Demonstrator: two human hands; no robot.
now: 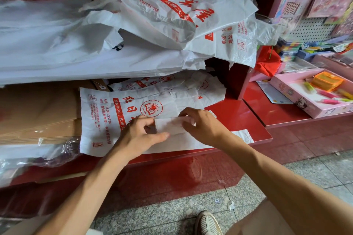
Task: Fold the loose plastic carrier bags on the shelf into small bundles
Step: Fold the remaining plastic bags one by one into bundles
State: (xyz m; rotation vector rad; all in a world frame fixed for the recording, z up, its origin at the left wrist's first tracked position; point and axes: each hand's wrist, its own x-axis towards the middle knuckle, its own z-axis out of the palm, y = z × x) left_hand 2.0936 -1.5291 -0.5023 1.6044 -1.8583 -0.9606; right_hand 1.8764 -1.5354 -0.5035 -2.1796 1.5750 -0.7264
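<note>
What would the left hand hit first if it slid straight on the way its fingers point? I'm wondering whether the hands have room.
Probably the right hand. The left hand points rightward along the folded strip of the bag both pinch, and the right hand is close. Depth is unclear.

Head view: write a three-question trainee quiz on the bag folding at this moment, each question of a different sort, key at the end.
1. True or false: both hands, the left hand and the right hand, are on the folded strip of the bag.
2. Multiple choice: the bag being folded lies on
A. the floor
B. the red shelf
C. the pink tray
3. Fill in: left of the bag lies a brown ______.

Key: 1 true; 2 B; 3 cardboard sheet.
</note>
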